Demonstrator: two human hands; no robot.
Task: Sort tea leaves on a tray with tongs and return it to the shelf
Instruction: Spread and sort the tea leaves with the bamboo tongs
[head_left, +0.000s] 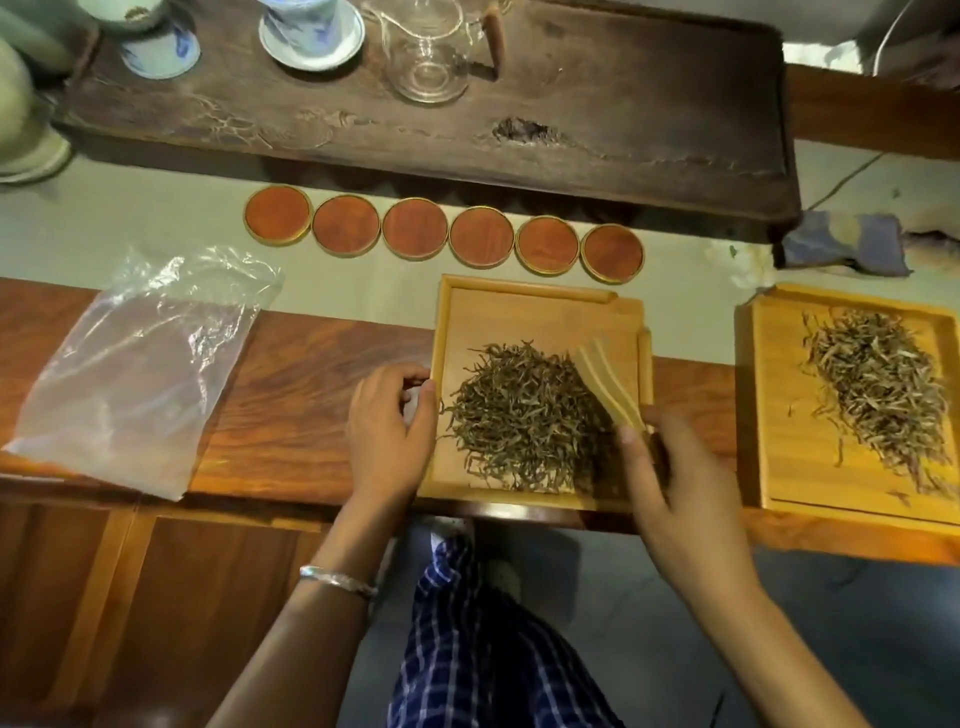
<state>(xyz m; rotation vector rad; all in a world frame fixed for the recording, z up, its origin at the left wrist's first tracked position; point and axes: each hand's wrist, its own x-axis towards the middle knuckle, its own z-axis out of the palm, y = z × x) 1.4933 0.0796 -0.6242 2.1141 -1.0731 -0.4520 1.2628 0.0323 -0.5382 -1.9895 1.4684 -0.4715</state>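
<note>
Item: tea leaves (524, 415), heaped loosely on the near half of a square bamboo tray (519, 317) set at the desk (311, 384) edge. Tongs (608, 382) are laid over the heap's right side, long axis running from near right up to far left, tips parted. The handle end is pinched by the right hand (675, 483), the nearer grip. The tray's left rim is touched by the left hand (389, 431), fingers curled. A second tray (769, 405) of leaves lies well apart, rightward.

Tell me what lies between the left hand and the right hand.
In the head view, the pile of tea leaves on the near wooden tray lies between the left hand and the right hand, which holds the tongs.
</note>
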